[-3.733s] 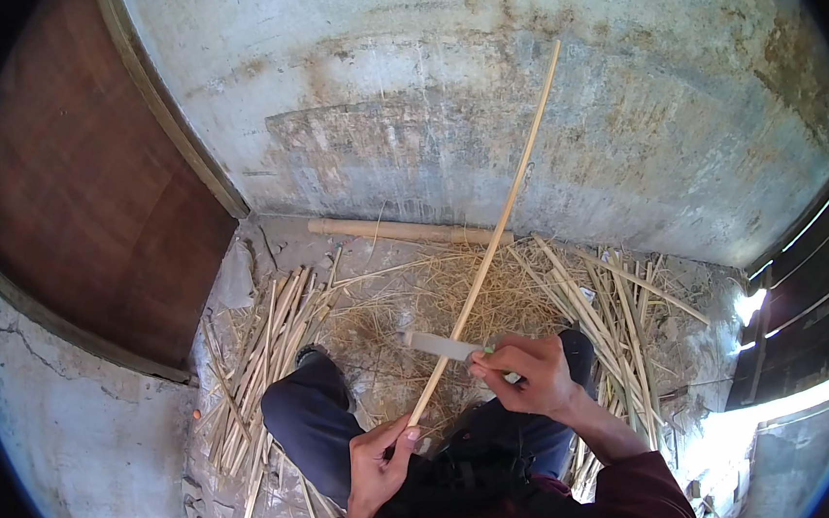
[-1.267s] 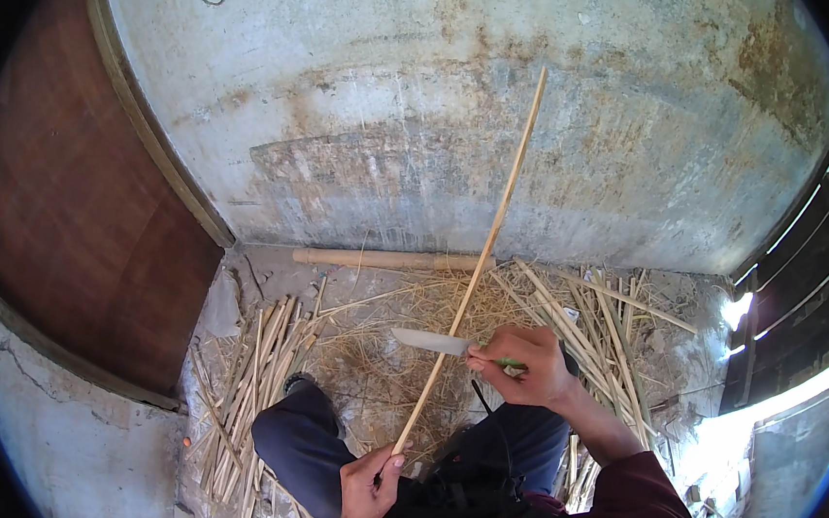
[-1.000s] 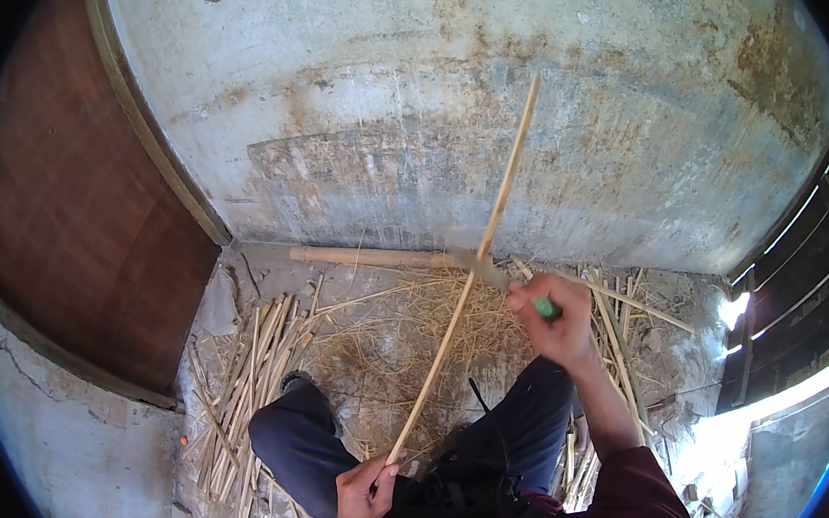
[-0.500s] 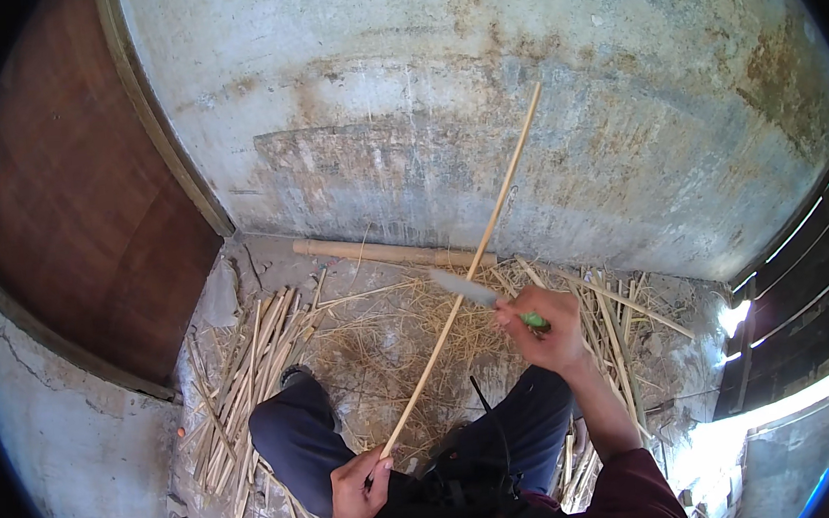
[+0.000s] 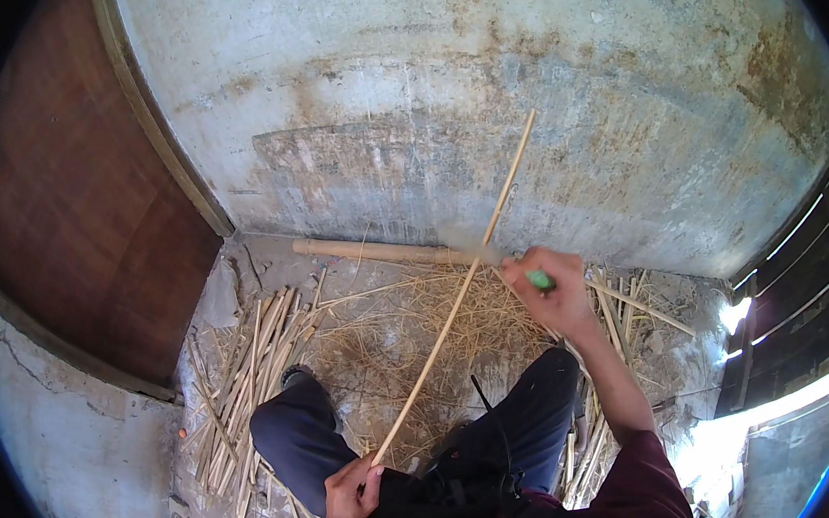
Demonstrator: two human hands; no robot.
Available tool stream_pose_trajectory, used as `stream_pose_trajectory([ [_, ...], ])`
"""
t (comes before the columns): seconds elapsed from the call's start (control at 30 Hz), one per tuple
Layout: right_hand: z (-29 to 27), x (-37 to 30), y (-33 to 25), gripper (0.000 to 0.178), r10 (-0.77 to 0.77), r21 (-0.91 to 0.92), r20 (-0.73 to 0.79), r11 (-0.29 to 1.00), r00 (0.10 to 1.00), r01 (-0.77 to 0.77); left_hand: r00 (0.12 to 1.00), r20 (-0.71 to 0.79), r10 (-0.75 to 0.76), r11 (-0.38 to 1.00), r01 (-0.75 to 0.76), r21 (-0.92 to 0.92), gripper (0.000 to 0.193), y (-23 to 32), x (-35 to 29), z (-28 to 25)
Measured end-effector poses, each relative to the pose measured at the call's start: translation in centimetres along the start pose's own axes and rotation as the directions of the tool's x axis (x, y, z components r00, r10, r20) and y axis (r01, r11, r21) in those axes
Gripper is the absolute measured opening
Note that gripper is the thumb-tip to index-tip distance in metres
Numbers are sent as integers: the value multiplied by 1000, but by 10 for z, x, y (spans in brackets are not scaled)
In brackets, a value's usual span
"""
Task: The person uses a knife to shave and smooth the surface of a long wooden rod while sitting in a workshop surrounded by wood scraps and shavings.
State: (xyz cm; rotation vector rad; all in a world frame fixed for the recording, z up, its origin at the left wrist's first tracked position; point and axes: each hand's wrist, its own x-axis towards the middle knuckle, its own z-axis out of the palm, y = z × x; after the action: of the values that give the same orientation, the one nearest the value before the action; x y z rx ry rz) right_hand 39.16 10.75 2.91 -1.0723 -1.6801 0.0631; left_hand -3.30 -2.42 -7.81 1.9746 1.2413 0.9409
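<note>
A long, thin bamboo strip (image 5: 435,354) slants up and away to the right from my lap. Its near end is pinched in my left hand (image 5: 350,495), beside my left thigh; its far end sticks up in front of the wall. My right hand (image 5: 555,292) is closed round the green handle (image 5: 539,279) of a knife. Motion smears the knife's blade (image 5: 475,243), which points left and crosses the strip beyond its middle. Whether the blade touches the strip I cannot tell.
A heap of split bamboo strips (image 5: 250,394) lies left of my legs, another pile (image 5: 623,311) to the right. Thin shavings (image 5: 438,315) cover the floor between. A thick bamboo pole (image 5: 375,249) rests along the stained wall (image 5: 373,97). A brown door (image 5: 78,188) stands at left.
My right hand has moved the knife farther along the strip, away from me. My left hand has drawn slightly back and left, and the strip's far end sits lower.
</note>
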Motion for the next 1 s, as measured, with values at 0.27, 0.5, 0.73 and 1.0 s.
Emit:
stream_pose_trajectory([
  [0.27,0,20,5,5,-15,-42,-55,999,998,12,997,17,-76,997,76,9,22,-2,-4,1],
  [0.5,-20,33,16,6,0,-128,57,992,998,8,1000,-13,-11,1000,12,19,21,-3,-8,-1],
  [0.73,-6,22,4,4,-103,-34,49,994,994,105,999,10,-30,999,30,25,20,1,-7,-2],
  [1.0,-39,41,44,1,37,-76,-51,996,998,-41,1000,10,7,1000,-7,27,19,-4,-10,-2],
])
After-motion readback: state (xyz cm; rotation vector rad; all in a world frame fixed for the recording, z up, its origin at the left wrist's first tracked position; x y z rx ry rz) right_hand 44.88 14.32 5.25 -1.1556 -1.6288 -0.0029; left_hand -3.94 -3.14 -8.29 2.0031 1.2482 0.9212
